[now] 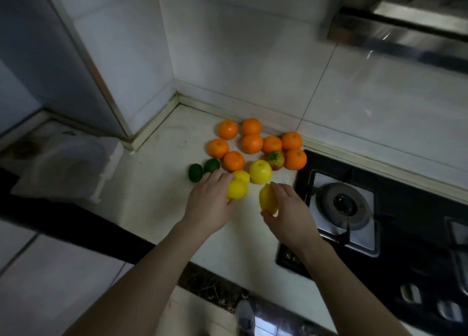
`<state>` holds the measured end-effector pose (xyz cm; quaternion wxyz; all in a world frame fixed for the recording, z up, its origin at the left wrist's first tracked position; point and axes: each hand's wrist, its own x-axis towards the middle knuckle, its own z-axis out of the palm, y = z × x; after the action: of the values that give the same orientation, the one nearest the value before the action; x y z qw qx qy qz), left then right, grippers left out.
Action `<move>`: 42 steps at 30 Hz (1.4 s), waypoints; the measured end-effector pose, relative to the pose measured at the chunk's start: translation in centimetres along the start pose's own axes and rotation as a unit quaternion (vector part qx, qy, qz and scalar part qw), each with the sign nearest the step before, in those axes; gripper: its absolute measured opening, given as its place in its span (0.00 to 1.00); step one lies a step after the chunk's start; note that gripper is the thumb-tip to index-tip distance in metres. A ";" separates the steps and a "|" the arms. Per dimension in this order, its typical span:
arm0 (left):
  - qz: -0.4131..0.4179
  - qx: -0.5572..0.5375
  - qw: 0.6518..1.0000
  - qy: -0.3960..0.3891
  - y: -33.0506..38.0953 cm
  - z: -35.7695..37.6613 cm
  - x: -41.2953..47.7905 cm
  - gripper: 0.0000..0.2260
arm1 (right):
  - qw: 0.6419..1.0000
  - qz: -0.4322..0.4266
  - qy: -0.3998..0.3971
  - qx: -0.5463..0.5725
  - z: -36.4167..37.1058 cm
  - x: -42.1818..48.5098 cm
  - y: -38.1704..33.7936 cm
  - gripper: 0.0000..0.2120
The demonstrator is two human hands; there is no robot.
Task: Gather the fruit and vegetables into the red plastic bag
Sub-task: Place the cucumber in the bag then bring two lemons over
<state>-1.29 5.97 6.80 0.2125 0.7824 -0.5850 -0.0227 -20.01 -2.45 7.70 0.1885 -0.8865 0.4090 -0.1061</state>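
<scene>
In the middle of the frame, the left hand (209, 204) has its fingers curled over a small yellow lemon (238, 190) and grips it from the left side. Just to the right of it, the right hand (288, 216) holds a second yellow lemon (268, 201), standing on its end, between the fingers on top and the thumb below. I cannot tell if these two lemons touch the white table (157, 173) or are a little above it.

The other fruit lies on the table just above the hands, near the tiled wall (253, 64). A third yellow lemon (242, 176) lies just behind the left hand's lemon, beside a large round yellow fruit (260, 171). Two dark green limes (195, 172) lie to the left, near the left fingertips. Eight round orange mandarins (252, 143) form a group further up, and a red, yellow and green fruit (276, 160) lies among them. A black gas stove (342, 205) is on the right side.
</scene>
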 end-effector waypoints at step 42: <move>0.220 -0.091 0.971 0.025 40.1 -5.7 -20.5 0.22 | 0.962 0.133 0.228 -0.070 -23.0 -44.6 11.3 0.35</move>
<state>-42.47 17.65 22.04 0.2969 0.6126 -0.7325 -0.0090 -64.34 19.28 22.22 0.0405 -0.7871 0.5622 -0.2507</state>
